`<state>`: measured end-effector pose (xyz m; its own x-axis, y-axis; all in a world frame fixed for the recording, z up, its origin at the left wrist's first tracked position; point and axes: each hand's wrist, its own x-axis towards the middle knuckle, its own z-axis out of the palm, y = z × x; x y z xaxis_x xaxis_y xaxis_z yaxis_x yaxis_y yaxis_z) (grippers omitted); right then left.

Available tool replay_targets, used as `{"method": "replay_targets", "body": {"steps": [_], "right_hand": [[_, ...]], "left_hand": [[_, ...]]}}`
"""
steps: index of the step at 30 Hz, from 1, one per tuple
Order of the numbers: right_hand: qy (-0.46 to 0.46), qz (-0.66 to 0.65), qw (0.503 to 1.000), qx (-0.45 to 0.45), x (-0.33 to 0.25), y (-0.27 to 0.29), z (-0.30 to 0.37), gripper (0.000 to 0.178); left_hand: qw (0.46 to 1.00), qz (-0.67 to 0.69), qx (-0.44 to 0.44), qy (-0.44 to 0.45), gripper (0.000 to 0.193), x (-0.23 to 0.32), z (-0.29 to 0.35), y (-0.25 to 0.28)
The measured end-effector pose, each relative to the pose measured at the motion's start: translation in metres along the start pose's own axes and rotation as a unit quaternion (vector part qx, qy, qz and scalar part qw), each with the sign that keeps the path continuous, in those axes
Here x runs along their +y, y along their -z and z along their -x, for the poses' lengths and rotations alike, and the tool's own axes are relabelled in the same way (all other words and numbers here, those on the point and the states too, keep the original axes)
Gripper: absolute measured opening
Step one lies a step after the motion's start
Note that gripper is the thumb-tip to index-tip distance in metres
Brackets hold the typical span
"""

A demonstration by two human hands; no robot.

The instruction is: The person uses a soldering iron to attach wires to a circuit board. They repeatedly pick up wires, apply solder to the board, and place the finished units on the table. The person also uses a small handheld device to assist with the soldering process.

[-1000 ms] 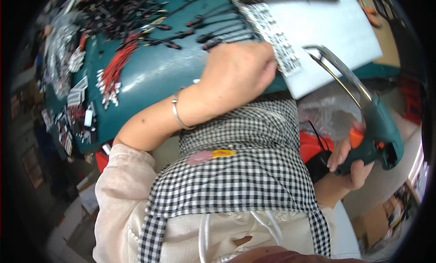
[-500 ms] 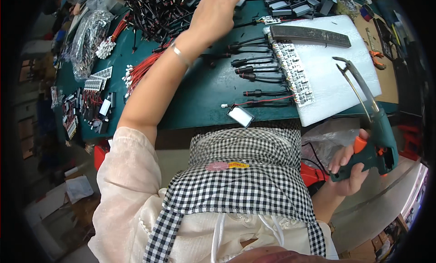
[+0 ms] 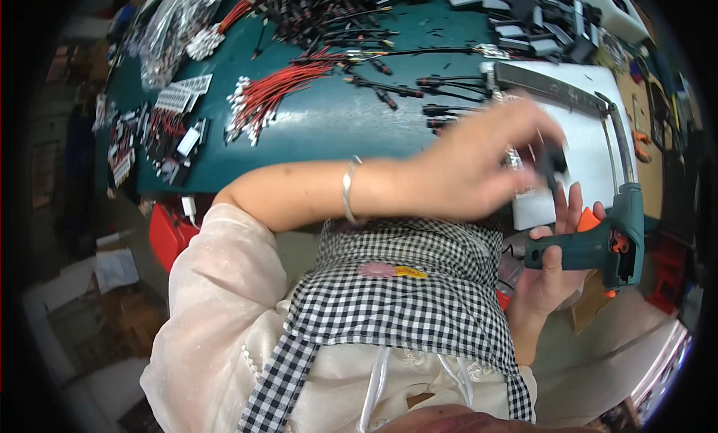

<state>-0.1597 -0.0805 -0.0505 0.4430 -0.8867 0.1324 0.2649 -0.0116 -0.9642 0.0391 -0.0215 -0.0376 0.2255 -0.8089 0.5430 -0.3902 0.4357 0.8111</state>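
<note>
right hand [image 3: 557,265] wraps the green power tool [image 3: 598,246] at lower right, steadying it; blurred left hand [image 3: 479,171] fingers pinch a small black part [image 3: 553,162] near it.

Red wire bundles [image 3: 273,96] lie on the green bench [image 3: 329,130], with black leads [image 3: 404,89] strewn just beyond them toward the far edge. Clear bags [image 3: 168,29] sit at the far left corner, and small white connectors [image 3: 179,98] are near the red wires. A white board [image 3: 591,134] rests on the right side of the bench.

apron [image 3: 419,313] black-white check | table [image 3: 336,126] teal | wires [image 3: 269,96] red | tool [image 3: 598,246] teal-orange
</note>
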Motion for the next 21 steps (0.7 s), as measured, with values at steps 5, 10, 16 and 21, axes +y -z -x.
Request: {"method": "replay_targets", "body": {"steps": [5,10,16,21], "right_hand": [[-0.043,-0.016,0.999,-0.004,0.004,-0.015,0.008,0.099],[-0.039,-0.011,0.999,-0.006,0.001,-0.009,0.008,0.093],[0.036,0.052,0.998,0.013,0.002,0.006,0.003,0.084],[0.034,0.054,0.998,-0.009,0.002,0.008,0.0,0.083]], "left_hand": [[0.991,0.12,-0.005,0.059,0.043,0.017,0.038,-0.019],[0.994,-0.071,0.021,0.075,0.032,0.014,0.06,0.026],[0.816,-0.524,0.148,0.195,0.011,0.011,0.122,0.161],[0.639,-0.615,0.088,0.453,0.015,0.054,0.164,0.217]]}}
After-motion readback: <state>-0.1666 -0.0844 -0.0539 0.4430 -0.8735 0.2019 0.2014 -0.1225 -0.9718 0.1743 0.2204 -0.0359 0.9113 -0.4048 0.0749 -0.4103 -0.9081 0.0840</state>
